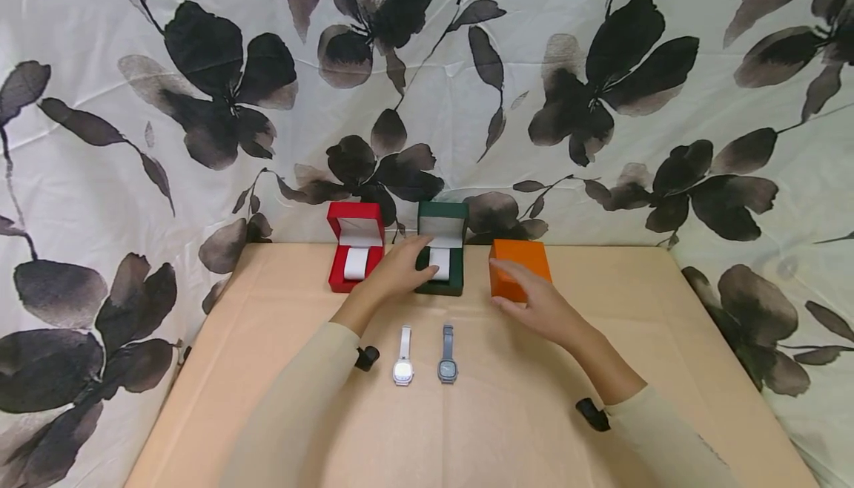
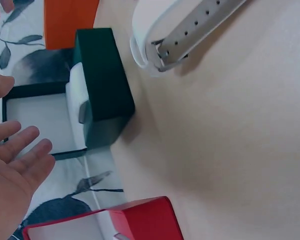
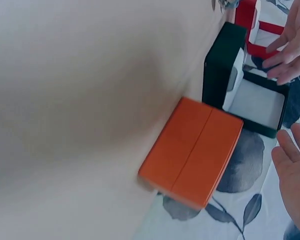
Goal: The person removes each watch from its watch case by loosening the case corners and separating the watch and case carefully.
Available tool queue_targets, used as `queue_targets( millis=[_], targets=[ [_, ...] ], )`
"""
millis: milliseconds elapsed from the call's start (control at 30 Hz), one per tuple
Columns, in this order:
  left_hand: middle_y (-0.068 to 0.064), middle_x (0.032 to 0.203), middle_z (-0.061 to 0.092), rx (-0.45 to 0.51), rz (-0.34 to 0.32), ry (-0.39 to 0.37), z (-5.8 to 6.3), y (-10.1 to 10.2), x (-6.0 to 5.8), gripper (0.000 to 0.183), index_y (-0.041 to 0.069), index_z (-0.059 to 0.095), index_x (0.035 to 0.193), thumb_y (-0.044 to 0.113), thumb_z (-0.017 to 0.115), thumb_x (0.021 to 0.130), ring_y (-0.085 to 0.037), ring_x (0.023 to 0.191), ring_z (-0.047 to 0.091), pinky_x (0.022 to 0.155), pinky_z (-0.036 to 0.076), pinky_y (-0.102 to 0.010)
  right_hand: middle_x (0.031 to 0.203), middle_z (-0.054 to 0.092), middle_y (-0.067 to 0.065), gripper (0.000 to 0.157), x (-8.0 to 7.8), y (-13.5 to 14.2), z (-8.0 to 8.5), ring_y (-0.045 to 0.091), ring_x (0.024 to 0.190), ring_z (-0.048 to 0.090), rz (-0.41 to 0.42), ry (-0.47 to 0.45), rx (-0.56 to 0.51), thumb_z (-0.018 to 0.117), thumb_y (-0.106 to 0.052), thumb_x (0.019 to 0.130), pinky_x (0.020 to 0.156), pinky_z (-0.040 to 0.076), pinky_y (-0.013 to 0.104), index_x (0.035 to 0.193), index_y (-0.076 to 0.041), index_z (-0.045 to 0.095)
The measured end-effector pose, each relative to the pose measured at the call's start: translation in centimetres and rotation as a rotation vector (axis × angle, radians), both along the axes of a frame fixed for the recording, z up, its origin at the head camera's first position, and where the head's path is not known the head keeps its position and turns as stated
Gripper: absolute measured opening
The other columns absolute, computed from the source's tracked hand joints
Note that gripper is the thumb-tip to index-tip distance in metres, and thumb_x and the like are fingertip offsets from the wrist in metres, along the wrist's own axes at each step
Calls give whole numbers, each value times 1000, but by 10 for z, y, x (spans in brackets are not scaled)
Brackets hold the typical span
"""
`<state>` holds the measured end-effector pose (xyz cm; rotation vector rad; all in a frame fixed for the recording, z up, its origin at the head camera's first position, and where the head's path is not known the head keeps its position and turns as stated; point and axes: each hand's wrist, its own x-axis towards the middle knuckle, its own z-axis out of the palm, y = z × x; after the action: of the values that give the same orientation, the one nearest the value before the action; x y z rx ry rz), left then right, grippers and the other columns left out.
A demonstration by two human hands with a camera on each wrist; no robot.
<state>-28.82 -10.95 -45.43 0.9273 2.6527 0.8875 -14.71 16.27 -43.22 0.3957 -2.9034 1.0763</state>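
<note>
My left hand [image 1: 400,265] hovers with spread fingers at the left side of an opened green watch box [image 1: 457,273], which has a white cushion inside. In the left wrist view, its fingers [image 2: 32,160] appear apart from that box and hold nothing. My right hand [image 1: 543,302] is beside a closed orange box [image 1: 523,251], fingers extended; the right wrist view shows this hand [image 3: 297,185] off the orange box's surface. A white-strapped watch [image 1: 403,371] and a blue-grey watch [image 1: 448,369] lie face up in front of the boxes.
Left of the green box stands an opened red watch box [image 1: 339,280] with a white cushion. All three boxes line the back of the beige tabletop [image 1: 507,429]. A flower-printed cloth [image 1: 467,102] hangs behind and along the sides. Dark wrist straps [image 1: 592,414] sit near both sleeves.
</note>
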Motion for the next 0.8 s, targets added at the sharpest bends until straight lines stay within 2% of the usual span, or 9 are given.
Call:
queue_targets(
  millis=[167,400,600,800],
  targets=[
    [-11,160,46,-9,-15,8,8,1,14,69,12,44,156,35,70,97,-32,150,41,116,44,-51,158,46,15,68,-1,14,4,41,144,46,0,37,28,74,-22,96,115,39,64,155,-11,44],
    [-9,160,46,-10,-51,26,17,8,32,68,15,43,158,39,67,99,-29,149,42,117,44,-49,158,47,13,64,-6,33,9,42,146,43,12,67,75,74,-20,96,116,36,67,153,-11,47],
    [-8,161,44,8,-71,51,15,16,44,70,17,40,159,43,66,99,-29,147,44,118,43,-49,157,47,17,59,-13,48,11,46,144,43,22,114,135,74,-18,95,114,35,70,148,-4,52],
    [-9,161,44,-59,-100,134,12,29,54,70,14,40,159,45,64,100,-28,146,45,117,44,-47,159,42,19,60,-23,63,9,46,145,42,-11,74,167,75,-20,94,116,34,69,147,-3,53]
  ],
)
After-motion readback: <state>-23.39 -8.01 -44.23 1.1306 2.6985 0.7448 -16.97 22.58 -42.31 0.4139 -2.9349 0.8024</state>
